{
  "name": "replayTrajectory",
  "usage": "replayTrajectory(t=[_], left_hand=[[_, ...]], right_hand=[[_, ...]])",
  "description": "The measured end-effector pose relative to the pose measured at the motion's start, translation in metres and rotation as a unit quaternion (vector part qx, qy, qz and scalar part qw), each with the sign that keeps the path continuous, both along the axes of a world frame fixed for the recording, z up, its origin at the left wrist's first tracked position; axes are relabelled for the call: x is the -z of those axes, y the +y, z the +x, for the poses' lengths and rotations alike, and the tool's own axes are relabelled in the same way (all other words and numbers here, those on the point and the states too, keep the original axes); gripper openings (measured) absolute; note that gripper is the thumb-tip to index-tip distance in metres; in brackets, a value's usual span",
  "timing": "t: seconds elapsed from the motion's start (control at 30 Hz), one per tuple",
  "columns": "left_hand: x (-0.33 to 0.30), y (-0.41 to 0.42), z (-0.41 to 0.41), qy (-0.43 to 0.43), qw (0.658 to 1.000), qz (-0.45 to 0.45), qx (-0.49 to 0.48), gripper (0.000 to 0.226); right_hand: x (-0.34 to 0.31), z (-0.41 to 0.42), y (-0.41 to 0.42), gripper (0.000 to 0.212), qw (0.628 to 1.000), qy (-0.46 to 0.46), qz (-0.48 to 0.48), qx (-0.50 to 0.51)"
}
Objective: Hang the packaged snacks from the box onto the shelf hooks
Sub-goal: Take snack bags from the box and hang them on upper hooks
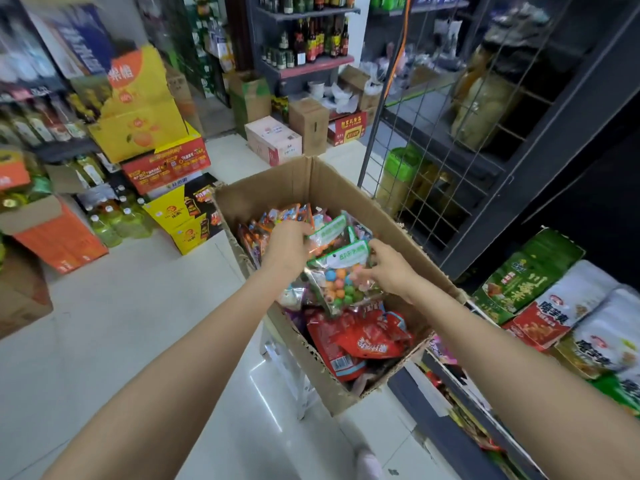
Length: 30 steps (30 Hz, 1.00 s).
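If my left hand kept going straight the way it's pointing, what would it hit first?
Probably the far cardboard wall of the box; the left hand already grips a green-topped clear candy bag, and depth is unclear.

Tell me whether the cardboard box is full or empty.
Partly full: the cardboard box holds snack packets, red packets near, candy bags above, bare inner walls showing over them.

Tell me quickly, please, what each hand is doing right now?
Left hand: grips a green-topped candy bag over the box.
Right hand: pinches a second candy bag.
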<state>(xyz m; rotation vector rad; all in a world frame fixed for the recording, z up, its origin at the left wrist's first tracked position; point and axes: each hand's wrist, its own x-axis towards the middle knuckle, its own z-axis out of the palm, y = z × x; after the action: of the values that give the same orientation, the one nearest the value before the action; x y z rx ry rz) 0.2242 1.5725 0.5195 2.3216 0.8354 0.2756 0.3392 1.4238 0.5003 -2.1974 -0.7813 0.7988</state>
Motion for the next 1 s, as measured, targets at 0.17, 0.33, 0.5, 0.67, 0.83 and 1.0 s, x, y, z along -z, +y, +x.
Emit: replayTrajectory(t=[0.17,0.33,0.5,0.67,0.83,1.0], left_hand=[[-0.079,-0.01,0.022,-0.129,0.989,0.061,0.031,0.016],[-0.184,-0.061,0.065,-0.294,0.954,0.039,0.051,0.018],[-0.275,-0.124,0.105,-0.401,0.905,0.089,0.109,0.023],[-0.343,-0.181,0.131,-0.455,0.854,0.177,0.178,0.032],[-0.386,-0.214,0.153,-0.449,0.813,0.28,0.243,0.033],[-0.398,-0.233,0.166,-0.435,0.776,0.399,0.224,0.045]], right_hand=[[-0.102,0.017,-0.036,0.038,0.987,-0.064,0.133,0.063],[-0.227,0.024,-0.086,0.028,0.921,-0.217,0.299,0.125],[-0.313,0.037,-0.149,0.067,0.825,-0.351,0.389,0.213],[-0.359,0.06,-0.21,0.052,0.737,-0.443,0.407,0.306],[-0.385,0.088,-0.235,0.038,0.736,-0.44,0.37,0.357],[-0.403,0.106,-0.246,0.042,0.745,-0.451,0.337,0.358]])
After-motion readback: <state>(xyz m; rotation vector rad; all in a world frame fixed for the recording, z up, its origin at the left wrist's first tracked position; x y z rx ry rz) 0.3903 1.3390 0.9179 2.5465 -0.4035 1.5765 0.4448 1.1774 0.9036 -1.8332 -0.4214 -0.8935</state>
